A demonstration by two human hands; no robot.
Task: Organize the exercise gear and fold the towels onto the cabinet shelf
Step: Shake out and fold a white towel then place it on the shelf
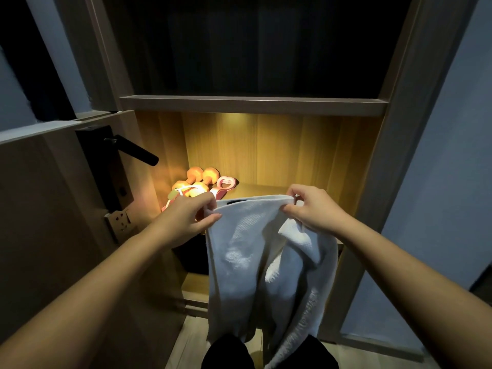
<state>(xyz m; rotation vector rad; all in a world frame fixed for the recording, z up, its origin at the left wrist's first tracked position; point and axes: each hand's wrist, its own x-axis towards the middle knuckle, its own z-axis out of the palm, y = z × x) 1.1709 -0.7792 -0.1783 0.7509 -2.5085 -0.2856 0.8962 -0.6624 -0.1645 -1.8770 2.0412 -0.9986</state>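
A person stands before an open cabinet, holding a white towel [247, 251] up by its top edge in front of the lit shelf [269, 189]. The left hand [190, 218] pinches one corner between thumb and fingers; the right hand [310, 210] pinches the other, fingers curled round the cloth. The towel hangs unfolded, bunched on the right. Orange dumbbells [198, 179] sit at the shelf's back left. Folding seems just begun; next, the corners likely need bringing together.
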